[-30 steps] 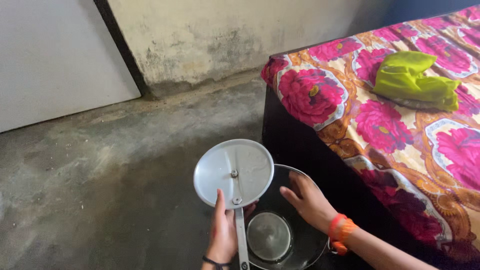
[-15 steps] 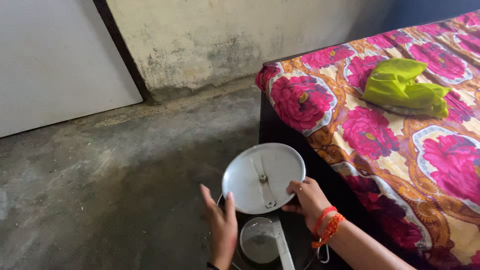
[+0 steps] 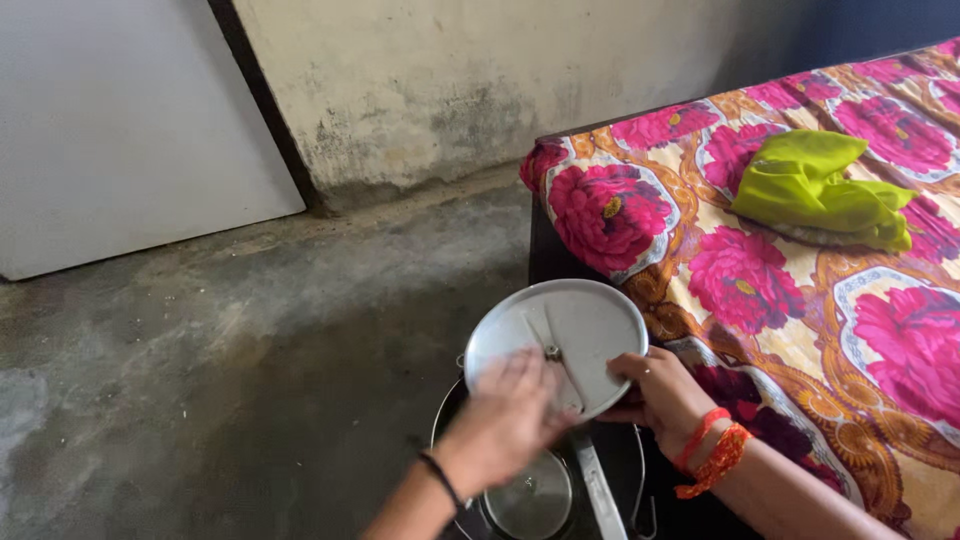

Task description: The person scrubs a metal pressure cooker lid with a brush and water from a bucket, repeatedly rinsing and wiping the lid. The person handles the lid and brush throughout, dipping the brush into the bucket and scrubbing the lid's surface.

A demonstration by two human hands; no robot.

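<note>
A round flat metal lid [image 3: 590, 325] with a long strip handle [image 3: 600, 490] is held tilted over a dark metal pot [image 3: 445, 410] on the floor. My right hand [image 3: 665, 395], with orange thread bands at the wrist, grips the lid's right rim. My left hand [image 3: 510, 415] is blurred; its fingers lie on the lid's lower left face near the centre rivet, and its grip cannot be made out. Inside the pot, a smaller round metal piece [image 3: 530, 505] shows below my left wrist.
A bed with a pink floral sheet [image 3: 760, 280] stands right beside the pot, with a crumpled green cloth [image 3: 815, 185] on it. Grey concrete floor [image 3: 250, 350] spreads to the left. A white board [image 3: 120, 120] leans on the stained wall [image 3: 480, 80] behind.
The lid passed from my left hand to my right and moved right, over the pot. My left hand, open beside it half a second ago, now lies on the lid.
</note>
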